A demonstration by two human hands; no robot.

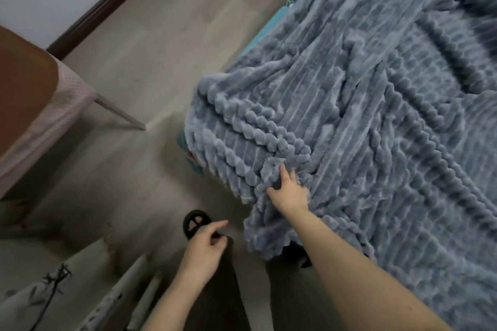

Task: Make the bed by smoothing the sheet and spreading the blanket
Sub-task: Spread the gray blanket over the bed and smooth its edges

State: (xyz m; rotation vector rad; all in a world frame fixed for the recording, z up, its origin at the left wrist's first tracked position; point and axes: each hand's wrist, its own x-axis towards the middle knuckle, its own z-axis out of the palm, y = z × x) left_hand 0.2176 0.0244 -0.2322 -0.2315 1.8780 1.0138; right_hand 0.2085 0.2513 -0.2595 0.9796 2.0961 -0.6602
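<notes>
A fluffy grey-blue ribbed blanket (376,105) covers the bed across the right of the view, with folds and ridges bunched near the corner. My right hand (289,191) grips a fold of the blanket at that near corner, fingers buried in the pile. My left hand (205,250) hangs free over the floor to the left of the bed, fingers loosely curled, holding nothing. A teal patterned sheet (279,19) peeks out along the bed's left edge and again under the corner.
Pale wood-look floor (139,70) lies left of the bed. A brown seat with a pink cover (40,105) and thin metal leg stands at the left. A dark slipper (195,223) sits by my feet. Pale fabric and a cable lie bottom left.
</notes>
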